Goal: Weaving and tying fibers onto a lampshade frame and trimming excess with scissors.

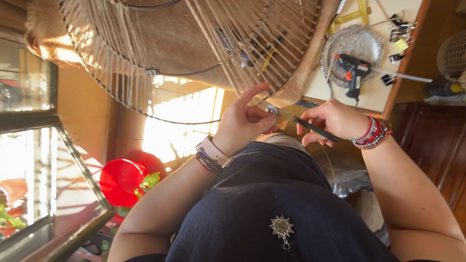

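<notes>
**Twine-wrapped wire frame, held close for threading**

The wire frame (pixel 194 53), strung with taut twine, tilts from the worktop (pixel 374 94) toward the person's lap, which puts its lower rim right at both hands. The left hand (pixel 242 121) has its fingers pinched narrow on a thin strand at that rim, index finger raised against the twine, seemingly to keep the strand taut. The right hand (pixel 332 121) has its fingers closed around a slim dark tool (pixel 315 130), its tip pointing toward the left hand's pinch. On the worktop, a glue gun (pixel 352 70) rests on a round silvery tray (pixel 357 46), likely to catch drips, with black binder clips (pixel 395 29) nearby. A red pot (pixel 121 182) stands below left.
</notes>
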